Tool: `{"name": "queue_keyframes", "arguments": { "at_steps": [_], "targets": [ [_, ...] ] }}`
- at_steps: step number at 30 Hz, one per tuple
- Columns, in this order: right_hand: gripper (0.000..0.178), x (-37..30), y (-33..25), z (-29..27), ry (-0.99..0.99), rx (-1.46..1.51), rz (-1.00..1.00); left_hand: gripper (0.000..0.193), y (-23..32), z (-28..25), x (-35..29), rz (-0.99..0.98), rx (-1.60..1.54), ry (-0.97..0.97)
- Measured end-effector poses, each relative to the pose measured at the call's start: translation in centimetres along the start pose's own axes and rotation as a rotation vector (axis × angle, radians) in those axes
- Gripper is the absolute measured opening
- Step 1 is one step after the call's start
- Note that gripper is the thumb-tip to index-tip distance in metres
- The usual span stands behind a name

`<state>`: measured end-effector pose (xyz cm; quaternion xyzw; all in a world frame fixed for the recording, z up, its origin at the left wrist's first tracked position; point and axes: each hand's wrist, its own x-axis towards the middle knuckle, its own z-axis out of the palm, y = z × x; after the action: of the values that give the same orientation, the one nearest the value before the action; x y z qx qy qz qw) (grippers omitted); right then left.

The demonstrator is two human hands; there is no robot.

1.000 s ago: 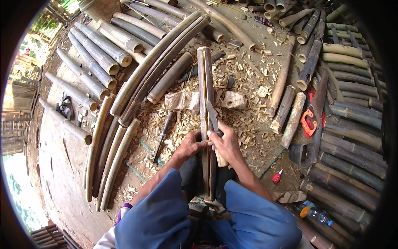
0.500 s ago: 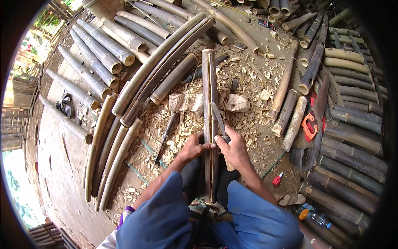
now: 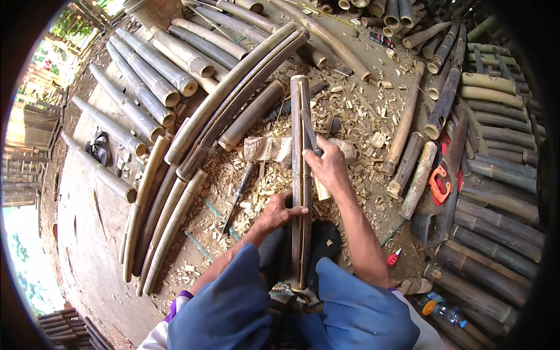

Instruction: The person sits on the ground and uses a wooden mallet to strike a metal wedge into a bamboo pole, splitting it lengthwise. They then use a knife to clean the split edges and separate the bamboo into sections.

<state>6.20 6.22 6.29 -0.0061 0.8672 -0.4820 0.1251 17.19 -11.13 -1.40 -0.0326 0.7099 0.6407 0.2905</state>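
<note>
An upright-looking bamboo length (image 3: 297,245) with a long slit runs from between my knees outward, across a pale wooden block (image 3: 268,149). My left hand (image 3: 279,213) is closed around its near half, thumb laid across the top. My right hand (image 3: 328,168) grips a knife (image 3: 309,131) by its dark handle, part of which the fingers hide. The blade points away from me and lies along the slit's right edge, at the far half of the bamboo. Its pale handle end shows below my right hand.
Wood chips (image 3: 256,195) cover the ground around the block. A dark long-bladed tool (image 3: 238,195) lies left of the bamboo. Curved bamboo pieces (image 3: 175,224) lie further left; a saw with an orange handle (image 3: 440,182) and stacked bamboo (image 3: 496,201) are at the right.
My right hand and the knife have moved away from me along the bamboo, while my left hand stays on its near half. The whole view has shifted slightly.
</note>
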Motion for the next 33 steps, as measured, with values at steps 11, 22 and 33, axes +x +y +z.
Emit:
{"name": "queue_keyframes", "arguments": {
  "at_steps": [11,22,33],
  "targets": [
    [0.062,3.5,-1.7,-0.5,-0.095,0.008,0.099,0.054,-0.5,-0.5,-0.3,0.024,-0.072,-0.012],
    [0.057,-4.3,-3.2,-3.2,-0.087,0.482,0.126,0.067,-1.1,0.9,0.1,0.014,0.036,0.099],
    [0.027,-14.6,1.2,-0.6,-0.149,0.695,0.416,0.064,1.3,2.5,-0.2,-0.113,0.322,0.289]
  ]
}}
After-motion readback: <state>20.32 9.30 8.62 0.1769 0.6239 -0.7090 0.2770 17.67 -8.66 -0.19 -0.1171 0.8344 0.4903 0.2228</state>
